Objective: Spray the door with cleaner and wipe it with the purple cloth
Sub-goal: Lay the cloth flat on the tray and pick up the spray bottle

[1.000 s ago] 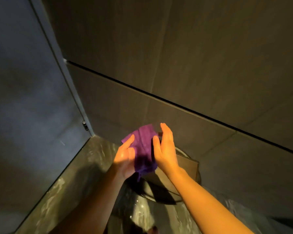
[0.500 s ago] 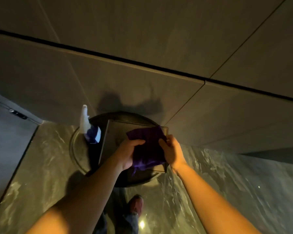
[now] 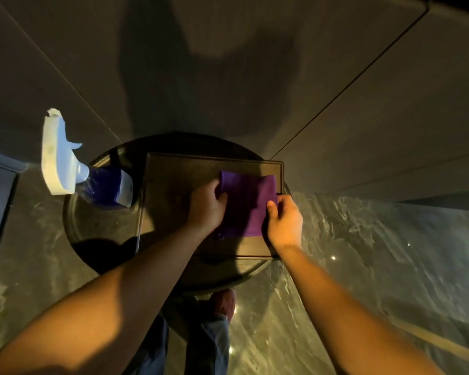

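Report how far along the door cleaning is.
Done: nothing here shows the door sprayed or wiped; no door is clearly in view. In hand: left hand and right hand both grip the purple cloth over the dark tray on the round table. Left: the spray bottle stands unheld on the table.

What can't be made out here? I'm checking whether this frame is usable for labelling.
Head view, the only one:
- Bottle: label unreadable, too dark and blurred.
- Cloth: left and right edges covered by the left hand and right hand.
- Tray: near part hidden by the forearms.
- Round table: near rim hidden by the arms, base not shown.
- Shoe: mostly hidden under the table.
- Door: only a dim strip at the left edge, if that is it.
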